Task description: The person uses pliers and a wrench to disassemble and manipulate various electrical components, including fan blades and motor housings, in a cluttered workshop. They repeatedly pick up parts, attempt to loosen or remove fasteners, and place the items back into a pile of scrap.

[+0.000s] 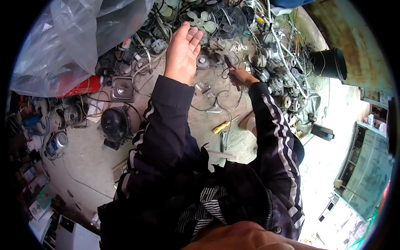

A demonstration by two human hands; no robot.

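My left hand is raised over the floor, palm turned to the right, with its fingers apart and nothing in them. My right hand is lower and farther right, closed around a dark narrow tool whose exact kind I cannot make out. Its tip points up and left, near a small round motor. Between my arms a yellow-handled screwdriver, a small wrench and a metal hand tool lie on the floor. A thin dark cable loops beside them.
Piled motors, a fan blade and tangled cables fill the far side. A black compressor, a metal lidded pan and a red cylinder stand left, under clear plastic sheeting. A black bucket is at right.
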